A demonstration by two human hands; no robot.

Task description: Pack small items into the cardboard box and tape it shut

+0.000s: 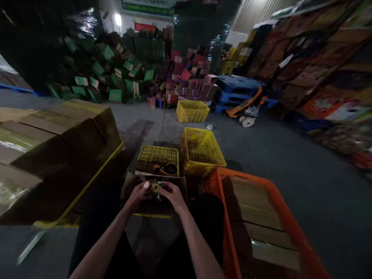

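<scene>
My left hand (138,192) and my right hand (173,193) meet over a brown cardboard box (132,182) in front of my knees. Both hands are closed on a small yellowish wrapped item (155,188) pinched between their fingertips. What the item is stays too dark to make out. Just beyond the box stands an upturned yellow plastic crate (157,155) with a tape dispenser (166,169) lying on top.
An orange crate (270,192) holding flat cardboard stands at my right. Stacked brown cartons (55,143) with yellow straps rise at my left. Two more yellow crates (200,149) (192,110), blue pallets (236,87), a pallet jack (245,110) and heaps of green and red boxes lie farther off.
</scene>
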